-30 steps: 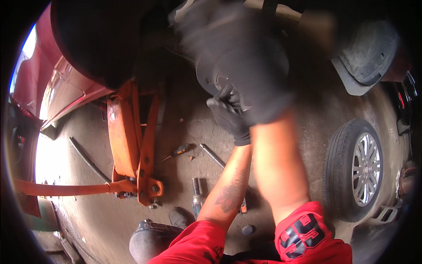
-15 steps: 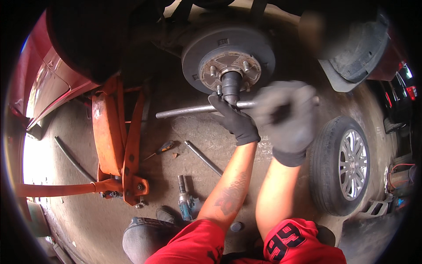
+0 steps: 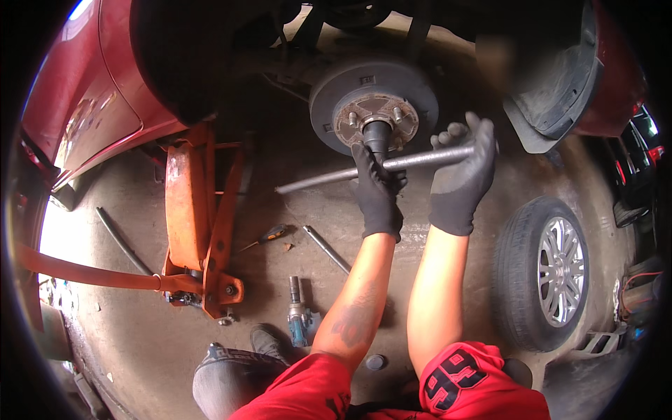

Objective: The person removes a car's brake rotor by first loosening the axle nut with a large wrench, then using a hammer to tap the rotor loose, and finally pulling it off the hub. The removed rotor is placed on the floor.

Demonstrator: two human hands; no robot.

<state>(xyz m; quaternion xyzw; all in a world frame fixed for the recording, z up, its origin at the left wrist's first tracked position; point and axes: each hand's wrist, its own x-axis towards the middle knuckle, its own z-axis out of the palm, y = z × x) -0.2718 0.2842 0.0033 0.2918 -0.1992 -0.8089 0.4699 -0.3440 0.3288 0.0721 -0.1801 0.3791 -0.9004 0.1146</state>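
A dark socket (image 3: 377, 136) sits on the middle of a wheel hub (image 3: 348, 119) with studs, in front of a grey brake drum (image 3: 330, 98). Across the socket's near end lies a long steel bar (image 3: 322, 180), its right end higher than its left. My left hand (image 3: 379, 199), in a black glove, is closed round the bar where it meets the socket, one finger up along the socket. The bar's right end rests across the palm of my gloved right hand (image 3: 460, 183), whose fingers bend loosely about it.
An orange floor jack (image 3: 187, 210) stands left beside the red car (image 3: 115, 91). A wheel with tire (image 3: 511, 273) stands at right. On the floor lie a screwdriver (image 3: 274, 234), a metal rod (image 3: 325, 247), a teal power tool (image 3: 299, 325) and a dark tube (image 3: 120, 238).
My right hand, blurred before, now shows its palm under the bar's right end. That end has risen and the left end dipped. The whole view has shifted slightly.
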